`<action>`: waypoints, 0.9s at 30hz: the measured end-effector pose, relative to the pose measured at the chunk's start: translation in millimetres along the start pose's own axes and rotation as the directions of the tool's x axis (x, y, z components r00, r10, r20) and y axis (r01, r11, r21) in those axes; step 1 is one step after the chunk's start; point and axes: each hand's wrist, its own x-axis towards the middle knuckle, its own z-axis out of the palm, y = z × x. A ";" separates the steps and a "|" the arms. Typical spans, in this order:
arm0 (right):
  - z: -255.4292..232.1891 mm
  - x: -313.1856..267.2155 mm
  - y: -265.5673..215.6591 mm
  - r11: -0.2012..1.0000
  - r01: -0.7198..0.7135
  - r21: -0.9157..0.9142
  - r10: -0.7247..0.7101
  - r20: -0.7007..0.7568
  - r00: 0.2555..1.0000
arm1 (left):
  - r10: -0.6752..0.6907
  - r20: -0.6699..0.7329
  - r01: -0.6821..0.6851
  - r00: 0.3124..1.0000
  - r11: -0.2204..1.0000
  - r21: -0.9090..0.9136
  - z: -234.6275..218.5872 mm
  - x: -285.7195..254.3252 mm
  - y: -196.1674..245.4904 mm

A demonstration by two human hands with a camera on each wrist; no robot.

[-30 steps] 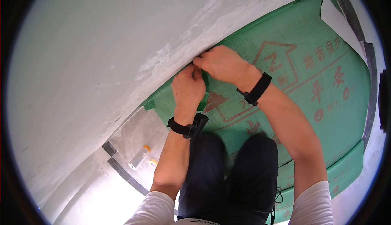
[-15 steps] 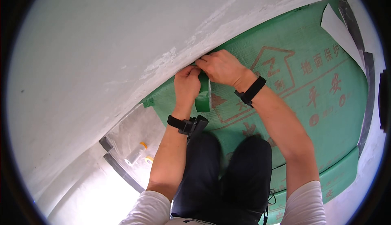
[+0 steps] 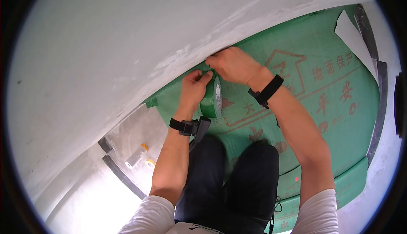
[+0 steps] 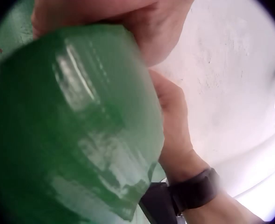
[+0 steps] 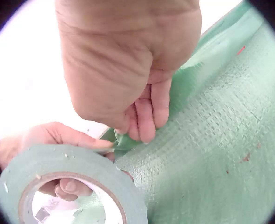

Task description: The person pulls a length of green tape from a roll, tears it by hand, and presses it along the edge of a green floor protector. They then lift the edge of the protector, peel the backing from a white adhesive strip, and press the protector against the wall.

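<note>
A roll of green tape (image 3: 208, 105) hangs beside my left hand (image 3: 193, 91). The left thumb and fingers pinch the tape just above the roll. My right hand (image 3: 236, 64) is a short way up and right, beside the wall. In the right wrist view its curled fingers (image 5: 147, 126) pinch green tape close to the left thumb, over the edge of the green floor-protection sheet (image 5: 212, 135). The roll's pale side and open core (image 5: 72, 161) show there. The roll's shiny green face (image 4: 95, 121) fills much of the left wrist view.
A white wall (image 3: 127, 35) runs along the sheet's far edge. On the grey floor (image 3: 135, 128) at left lie a clear tube with an orange cap (image 3: 136, 156) and a small yellow roll (image 3: 150, 163). A white sheet (image 3: 354, 43) overlaps the far right corner. The person's knees (image 3: 256, 170) are close below.
The right hand has moved slightly away from the left hand. The left hand has turned so the tape roll, mostly hidden at first, now shows fully with its side.
</note>
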 end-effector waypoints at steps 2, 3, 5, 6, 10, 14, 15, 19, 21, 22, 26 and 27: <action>-0.2 1.8 -0.8 1.000 -0.011 0.000 0.011 0.027 1.000 | 0.004 -0.004 -0.004 1.000 1.000 -0.022 0.5 2.2 0.2; 0.6 2.7 -1.3 1.000 0.004 0.001 -0.004 -0.003 1.000 | 0.004 -0.002 -0.004 1.000 1.000 -0.023 -0.2 2.9 -0.2; 0.1 4.2 -1.0 1.000 0.015 -0.006 -0.015 -0.036 0.999 | -0.082 -0.024 0.081 0.996 0.996 -0.027 -0.6 5.8 1.3; -0.1 4.1 -2.2 1.000 -0.008 -0.001 0.008 -0.032 0.999 | -0.082 -0.022 0.081 0.996 0.996 -0.027 0.7 5.9 1.6; 0.9 4.5 -1.7 1.000 -0.019 -0.013 0.019 -0.022 1.000 | -0.146 0.026 0.148 0.989 0.956 -0.254 1.6 8.5 1.6; 1.3 4.0 -5.9 0.997 -0.003 -0.083 -0.002 -0.057 0.998 | -0.200 0.083 0.216 0.976 0.904 -0.369 1.7 3.2 2.3; 0.4 4.0 -6.9 0.996 -0.002 -0.085 -0.002 -0.050 0.999 | -0.200 0.084 0.217 0.976 0.904 -0.368 -0.9 6.8 -3.3; 1.3 1.8 -8.2 0.978 0.035 -0.207 -0.049 -0.064 0.997 | -0.325 0.272 0.419 0.906 0.778 -0.468 1.1 4.9 -23.5; 1.5 2.6 -8.6 0.975 0.018 -0.221 -0.033 -0.063 0.997 | -0.375 0.327 0.486 0.867 0.780 -0.394 0.8 -14.3 -29.4; 2.7 1.3 -9.6 0.973 -0.004 -0.229 -0.009 -0.054 0.998 | -0.368 0.351 0.495 0.861 0.760 -0.420 0.8 -28.6 -35.1; 5.3 2.3 -8.0 0.966 0.059 -0.253 -0.072 -0.043 0.996 | -0.307 0.420 0.463 0.854 0.817 -0.344 -18.1 -63.1 -50.1; 5.4 1.9 -8.2 0.966 0.060 -0.252 -0.073 -0.040 0.997 | -0.309 0.420 0.462 0.853 0.821 -0.336 -26.7 -67.7 -53.5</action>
